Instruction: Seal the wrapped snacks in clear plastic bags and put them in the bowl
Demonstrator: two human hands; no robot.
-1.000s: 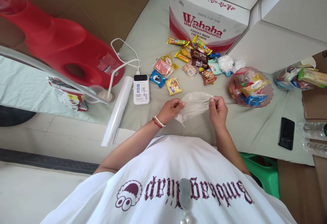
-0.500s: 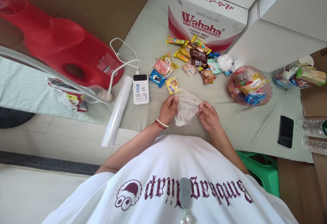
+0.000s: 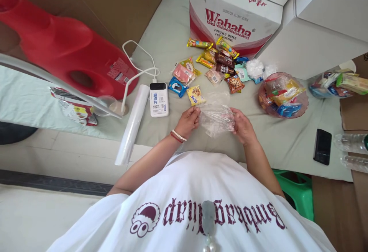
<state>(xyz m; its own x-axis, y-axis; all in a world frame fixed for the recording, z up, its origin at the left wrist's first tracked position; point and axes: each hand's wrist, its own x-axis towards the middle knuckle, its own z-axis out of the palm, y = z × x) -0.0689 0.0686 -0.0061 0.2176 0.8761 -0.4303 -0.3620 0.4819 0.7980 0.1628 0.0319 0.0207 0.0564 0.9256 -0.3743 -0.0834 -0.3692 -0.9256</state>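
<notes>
A thin clear plastic film (image 3: 215,120), perhaps a bag, stretches between my two hands above the table's near edge. My left hand (image 3: 188,122) pinches its left side. On the other side my right hand (image 3: 243,125) grips the edge, its fingertips partly seen through the film. Just beyond the film lies a yellow cookie packet (image 3: 196,95), with a blue snack packet (image 3: 177,87) and a pink packet (image 3: 183,74) behind it. A pile of wrapped snacks (image 3: 224,60) lies farther back, against the Wahaha carton.
A pink clear bowl (image 3: 301,102) of snacks stands at right, a phone (image 3: 322,147) nearer me. To the left are a power bank (image 3: 159,104) with a cable, a plastic film roll (image 3: 132,125) and a large red jug (image 3: 74,56). The Wahaha carton (image 3: 230,18) stands behind.
My hands have moved apart, the right one outward to the right. Between them the crumpled film is now spread wider.
</notes>
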